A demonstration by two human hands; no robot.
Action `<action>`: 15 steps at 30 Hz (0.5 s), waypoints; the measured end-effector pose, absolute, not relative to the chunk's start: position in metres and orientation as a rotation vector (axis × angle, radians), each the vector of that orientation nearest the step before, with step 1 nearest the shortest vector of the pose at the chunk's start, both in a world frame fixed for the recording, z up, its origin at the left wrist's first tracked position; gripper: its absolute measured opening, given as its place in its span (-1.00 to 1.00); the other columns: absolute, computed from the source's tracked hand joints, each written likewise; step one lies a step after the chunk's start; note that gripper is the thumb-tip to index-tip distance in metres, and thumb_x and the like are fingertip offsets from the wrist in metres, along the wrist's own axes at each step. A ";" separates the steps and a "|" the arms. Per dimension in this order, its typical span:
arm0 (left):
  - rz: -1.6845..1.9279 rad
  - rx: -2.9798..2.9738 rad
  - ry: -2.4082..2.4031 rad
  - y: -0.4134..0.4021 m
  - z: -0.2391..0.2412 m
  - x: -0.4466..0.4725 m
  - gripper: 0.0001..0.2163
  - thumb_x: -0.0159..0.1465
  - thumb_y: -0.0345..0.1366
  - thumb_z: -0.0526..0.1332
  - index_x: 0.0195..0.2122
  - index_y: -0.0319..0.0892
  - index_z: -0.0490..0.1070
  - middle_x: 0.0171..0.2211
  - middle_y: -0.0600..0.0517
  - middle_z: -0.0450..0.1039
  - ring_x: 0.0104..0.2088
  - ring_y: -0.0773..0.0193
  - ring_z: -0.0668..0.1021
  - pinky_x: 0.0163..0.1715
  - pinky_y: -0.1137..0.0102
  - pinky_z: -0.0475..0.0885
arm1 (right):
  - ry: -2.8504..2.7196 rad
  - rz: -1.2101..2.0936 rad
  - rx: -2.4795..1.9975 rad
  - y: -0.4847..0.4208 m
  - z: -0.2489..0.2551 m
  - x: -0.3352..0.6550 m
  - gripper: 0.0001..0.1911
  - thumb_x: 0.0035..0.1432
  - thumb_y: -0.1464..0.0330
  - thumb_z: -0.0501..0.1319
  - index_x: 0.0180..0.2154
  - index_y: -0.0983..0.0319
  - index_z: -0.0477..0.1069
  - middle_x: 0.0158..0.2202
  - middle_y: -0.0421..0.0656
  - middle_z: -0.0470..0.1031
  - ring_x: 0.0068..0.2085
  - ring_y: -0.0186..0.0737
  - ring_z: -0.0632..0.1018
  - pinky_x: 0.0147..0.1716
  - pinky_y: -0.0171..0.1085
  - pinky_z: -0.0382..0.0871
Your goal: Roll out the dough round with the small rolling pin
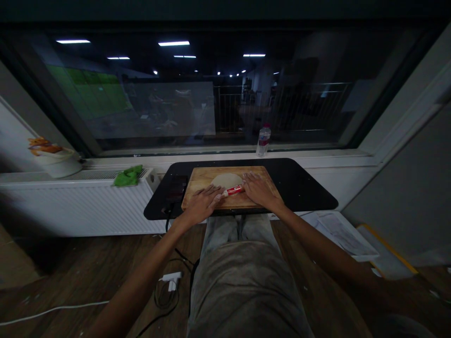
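A wooden board (200, 180) lies on a small black table (299, 183). On the board rests a flat round of pale dough (225, 180). In front of the dough lies a red and white cylinder (233, 190), like a wrapped roller. My left hand (203, 199) lies flat on the board with its fingers stretched out, fingertips on the cylinder's left end. My right hand (258, 188) also lies flat, fingers spread, pressing on the cylinder's right end.
A water bottle (263, 139) stands on the window sill behind the table. A green cloth (128, 176) lies on the radiator at left, beside a white bowl (58, 162). Cables and a white adapter (171, 279) lie on the wooden floor; papers (340, 234) at right.
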State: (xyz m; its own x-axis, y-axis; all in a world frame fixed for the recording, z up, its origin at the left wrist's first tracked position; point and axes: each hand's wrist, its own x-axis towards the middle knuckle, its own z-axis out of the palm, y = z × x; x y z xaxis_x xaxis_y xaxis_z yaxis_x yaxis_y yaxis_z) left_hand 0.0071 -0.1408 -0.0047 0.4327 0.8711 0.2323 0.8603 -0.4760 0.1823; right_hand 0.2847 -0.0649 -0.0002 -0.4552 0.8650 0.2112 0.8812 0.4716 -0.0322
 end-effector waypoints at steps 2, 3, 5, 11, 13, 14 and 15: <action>0.508 2.619 1.561 -0.139 -0.009 0.006 -0.42 0.72 -0.05 -0.21 0.57 0.01 0.37 0.55 0.05 0.39 0.60 0.10 0.34 0.61 0.11 0.22 | -2.499 -0.178 -1.531 -0.070 -0.003 0.285 -0.31 0.63 0.31 -0.18 0.55 0.48 0.29 0.59 0.19 0.28 0.63 0.19 0.26 0.63 0.19 -0.01; 0.536 2.618 1.543 -0.137 -0.011 0.005 -0.42 0.72 -0.04 -0.20 0.56 0.02 0.39 0.53 0.04 0.41 0.60 0.10 0.35 0.61 0.11 0.23 | -2.487 -0.206 -1.537 -0.071 -0.004 0.285 -0.31 0.64 0.31 -0.19 0.55 0.49 0.30 0.59 0.20 0.29 0.62 0.20 0.27 0.62 0.20 0.01; 0.596 2.619 1.507 -0.135 -0.016 0.003 -0.42 0.72 -0.02 -0.20 0.56 0.02 0.40 0.52 0.04 0.44 0.58 0.09 0.38 0.61 0.08 0.24 | -2.467 -0.238 -1.539 -0.074 -0.007 0.286 -0.30 0.65 0.30 -0.21 0.53 0.52 0.31 0.57 0.21 0.32 0.61 0.20 0.29 0.61 0.19 0.04; 0.641 2.622 1.466 -0.134 -0.021 0.000 -0.44 0.71 -0.02 -0.17 0.53 0.06 0.42 0.52 0.04 0.43 0.58 0.05 0.39 0.59 -0.02 0.28 | -2.388 -0.229 -1.558 -0.084 -0.010 0.287 -0.29 0.68 0.24 -0.23 0.56 0.46 0.28 0.57 0.18 0.34 0.60 0.15 0.32 0.60 0.15 0.07; 0.630 2.613 1.465 -0.134 -0.019 0.000 -0.45 0.71 -0.02 -0.17 0.53 0.08 0.42 0.53 0.05 0.42 0.59 0.04 0.37 0.59 -0.03 0.27 | -2.369 -0.223 -1.561 -0.089 -0.012 0.288 -0.29 0.69 0.23 -0.24 0.56 0.47 0.26 0.57 0.19 0.33 0.61 0.14 0.30 0.61 0.14 0.05; 0.629 2.605 1.465 -0.134 -0.018 0.000 -0.45 0.71 -0.02 -0.16 0.53 0.08 0.42 0.53 0.06 0.42 0.59 0.04 0.36 0.59 -0.03 0.26 | -2.360 -0.222 -1.559 -0.091 -0.013 0.288 -0.29 0.69 0.23 -0.24 0.57 0.48 0.26 0.57 0.20 0.33 0.61 0.14 0.30 0.61 0.15 0.04; 0.629 2.599 1.464 -0.134 -0.018 0.000 -0.46 0.71 -0.02 -0.16 0.52 0.08 0.43 0.53 0.06 0.43 0.60 0.04 0.35 0.59 -0.03 0.25 | -2.347 -0.224 -1.561 -0.094 -0.014 0.289 -0.29 0.69 0.24 -0.23 0.57 0.48 0.25 0.57 0.21 0.33 0.61 0.14 0.30 0.62 0.16 0.03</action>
